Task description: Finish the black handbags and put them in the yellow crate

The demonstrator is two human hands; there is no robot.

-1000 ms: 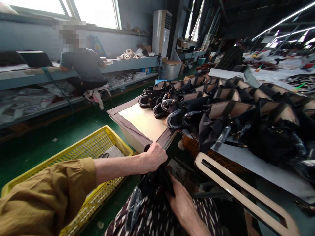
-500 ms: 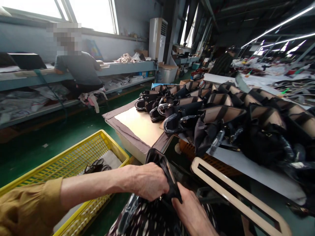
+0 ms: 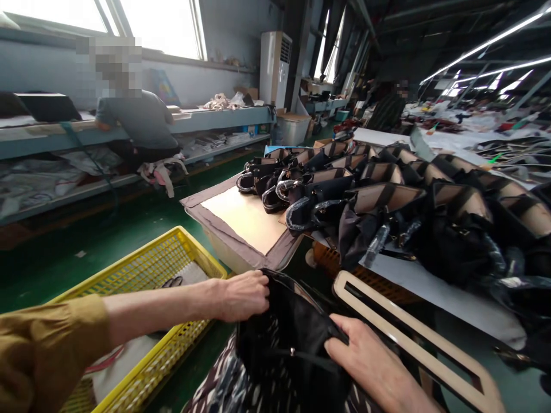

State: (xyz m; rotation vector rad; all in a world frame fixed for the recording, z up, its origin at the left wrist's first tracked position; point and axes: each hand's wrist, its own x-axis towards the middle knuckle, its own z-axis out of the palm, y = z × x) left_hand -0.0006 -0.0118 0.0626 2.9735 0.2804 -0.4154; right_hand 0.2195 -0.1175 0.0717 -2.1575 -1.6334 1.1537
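A black bag (image 3: 288,327) sits mouth up over the person's patterned clothing (image 3: 215,384), between a yellow basket (image 3: 183,230) and a tan frame (image 3: 392,337). The left hand (image 3: 244,295) has its fingers clamped on the left end of the rim; the right hand (image 3: 365,353) pinches the right end, thumb on the near side. The rim is spread between them.

The bag looks light, its walls soft and likely to fold or sag unless held at both ends. The rim seems the firmer part and the best place to grip. The clear plastic (image 3: 230,370) low on its left would probably slip under the fingers. Similar bags (image 3: 387,198) crowd the desk (image 3: 430,293) beyond.
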